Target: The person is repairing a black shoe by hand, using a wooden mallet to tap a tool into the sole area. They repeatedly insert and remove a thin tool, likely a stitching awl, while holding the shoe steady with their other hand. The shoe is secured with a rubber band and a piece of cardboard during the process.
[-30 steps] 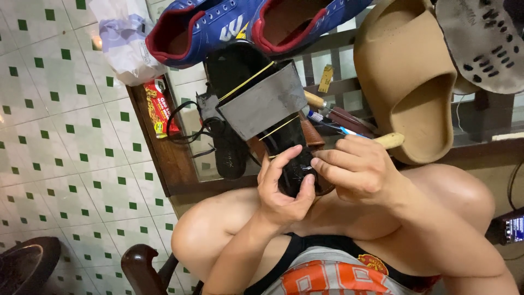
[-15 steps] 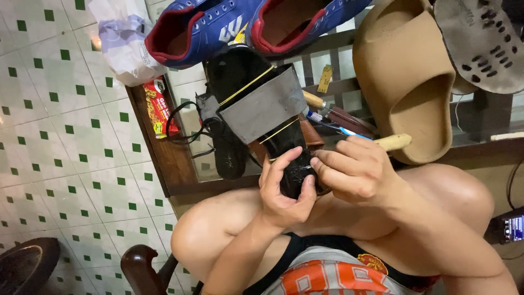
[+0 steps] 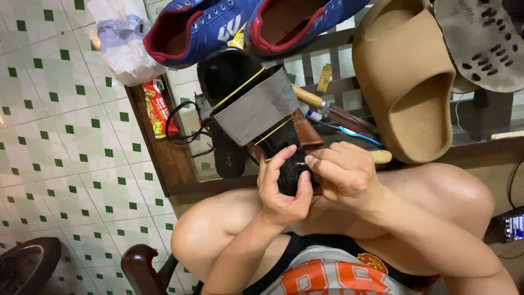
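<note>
Black shoe (image 3: 256,109) barely shifted from before, left hand (image 3: 284,188) wrapped around its end, right hand (image 3: 344,172) fingers pinched on it.

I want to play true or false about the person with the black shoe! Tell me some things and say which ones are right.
1. Both hands grip the end of the black shoe with a grey band around it. True: the left hand and right hand close on its near end.
2. The blue sneakers with red lining lie on the person's lap. False: they sit at the top, beyond the black shoe.
3. A tan foam slide sandal lies to the right of the black shoe. True.
4. The floor has plain red tiles. False: the white floor tiles with small green squares show on the left.
</note>
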